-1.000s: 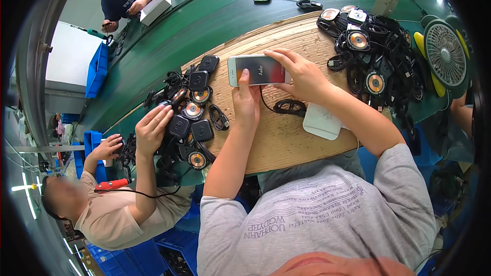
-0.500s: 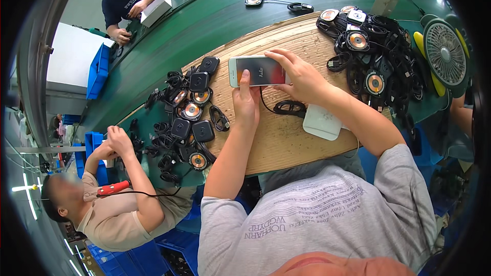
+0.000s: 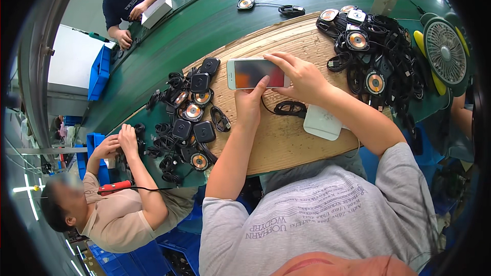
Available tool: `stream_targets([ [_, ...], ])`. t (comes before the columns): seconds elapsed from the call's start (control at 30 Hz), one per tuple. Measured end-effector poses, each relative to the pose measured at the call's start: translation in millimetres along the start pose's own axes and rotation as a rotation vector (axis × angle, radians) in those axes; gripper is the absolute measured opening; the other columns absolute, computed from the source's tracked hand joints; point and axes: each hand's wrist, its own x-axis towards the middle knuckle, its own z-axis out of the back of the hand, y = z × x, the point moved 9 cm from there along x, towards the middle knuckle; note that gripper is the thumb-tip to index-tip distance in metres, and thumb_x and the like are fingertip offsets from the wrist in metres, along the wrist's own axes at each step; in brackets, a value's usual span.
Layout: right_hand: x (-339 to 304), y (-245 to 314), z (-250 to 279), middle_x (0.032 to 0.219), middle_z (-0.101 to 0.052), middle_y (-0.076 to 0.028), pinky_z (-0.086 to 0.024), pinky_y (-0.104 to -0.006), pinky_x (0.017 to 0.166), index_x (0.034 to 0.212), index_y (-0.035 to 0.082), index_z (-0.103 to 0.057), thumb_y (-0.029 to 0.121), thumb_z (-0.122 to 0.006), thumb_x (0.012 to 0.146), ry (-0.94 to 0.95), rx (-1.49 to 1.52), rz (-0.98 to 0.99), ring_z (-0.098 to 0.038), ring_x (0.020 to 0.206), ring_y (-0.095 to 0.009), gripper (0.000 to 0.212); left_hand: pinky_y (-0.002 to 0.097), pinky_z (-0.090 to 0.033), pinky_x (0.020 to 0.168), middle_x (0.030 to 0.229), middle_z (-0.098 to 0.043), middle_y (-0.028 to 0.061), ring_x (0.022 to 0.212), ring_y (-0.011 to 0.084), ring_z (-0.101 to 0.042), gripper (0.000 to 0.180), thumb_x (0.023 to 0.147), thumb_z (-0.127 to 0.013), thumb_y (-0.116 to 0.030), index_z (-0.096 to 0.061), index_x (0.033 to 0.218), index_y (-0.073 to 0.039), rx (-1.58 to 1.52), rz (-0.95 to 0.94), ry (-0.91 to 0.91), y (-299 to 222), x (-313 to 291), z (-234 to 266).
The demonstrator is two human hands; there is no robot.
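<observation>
A white smartphone (image 3: pixel 249 73) lies sideways between my hands above the wooden board, its screen showing a blurred orange and red picture. My left hand (image 3: pixel 249 106) grips it from the near side, with the thumb over the screen. At the right end of the phone, my right hand (image 3: pixel 302 77) holds the top and bottom edges between fingers and thumb. Just below the phone rests a coiled black cable (image 3: pixel 290 108), one strand leading up behind the phone and out of sight. A white rounded-square pad (image 3: pixel 322 123) sits beneath my right forearm.
Black square pads with coiled cables (image 3: pixel 182 129) are heaped left of the wooden board (image 3: pixel 276 148). A larger pile of round copper-coil pads (image 3: pixel 375 83) lies right, beside a fan (image 3: pixel 445 52). One pad (image 3: pixel 246 3) is on the green conveyor (image 3: pixel 220 20). Two co-workers sit left.
My left thumb has moved right across the phone screen, and the light lettering there has gone. The pad on the conveyor has shifted left. The near co-worker's hands have moved apart.
</observation>
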Motion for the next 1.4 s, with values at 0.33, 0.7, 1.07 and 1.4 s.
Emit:
stream_targets([
  [0.33, -4, -4, 27, 0.13, -0.056, -0.008, -0.056, -0.0348, 0.081, 0.14, 0.013, -0.045, 0.022, -0.081, 0.067, 0.02, 0.04, 0.069, -0.065, 0.101, -0.026, 0.082, 0.0214, -0.05, 0.079, 0.114, -0.064, 0.0049, 0.095, 0.0138, -0.064, 0.039, 0.091, -0.066, -0.012, -0.054, 0.127, -0.008, -0.111, 0.128, -0.046, 22, 0, -21],
  [0.7, -8, -12, 30, 0.128, -0.056, -0.007, -0.056, -0.0333, 0.08, 0.141, 0.015, -0.043, 0.02, -0.082, 0.066, 0.023, 0.057, 0.081, -0.065, 0.1, -0.025, 0.085, 0.0192, -0.048, 0.076, 0.114, -0.064, 0.0045, 0.096, 0.0131, -0.063, 0.04, 0.091, -0.065, -0.01, -0.052, 0.129, -0.01, -0.121, 0.09, -0.036, 15, -2, -35],
  [1.07, -4, -5, 20, 0.128, -0.056, -0.008, -0.056, -0.0339, 0.081, 0.142, 0.016, -0.042, 0.017, -0.082, 0.065, 0.03, 0.066, 0.08, -0.065, 0.1, -0.026, 0.087, 0.0278, -0.046, 0.093, 0.123, -0.061, 0.0057, 0.111, 0.0169, -0.059, 0.043, 0.09, -0.066, -0.007, -0.052, 0.131, -0.008, -0.118, 0.1, 0.012, 10, -2, -28],
  [1.4, -5, -5, 18, 0.125, -0.057, -0.008, -0.058, -0.0346, 0.078, 0.143, 0.018, -0.043, 0.012, -0.083, 0.062, -0.006, 0.088, 0.087, -0.065, 0.098, -0.026, 0.09, 0.0273, -0.048, 0.091, 0.121, -0.061, 0.0057, 0.108, 0.0168, -0.06, 0.041, 0.091, -0.066, -0.007, -0.052, 0.13, -0.008, -0.123, 0.081, 0.026, 11, -1, -26],
])
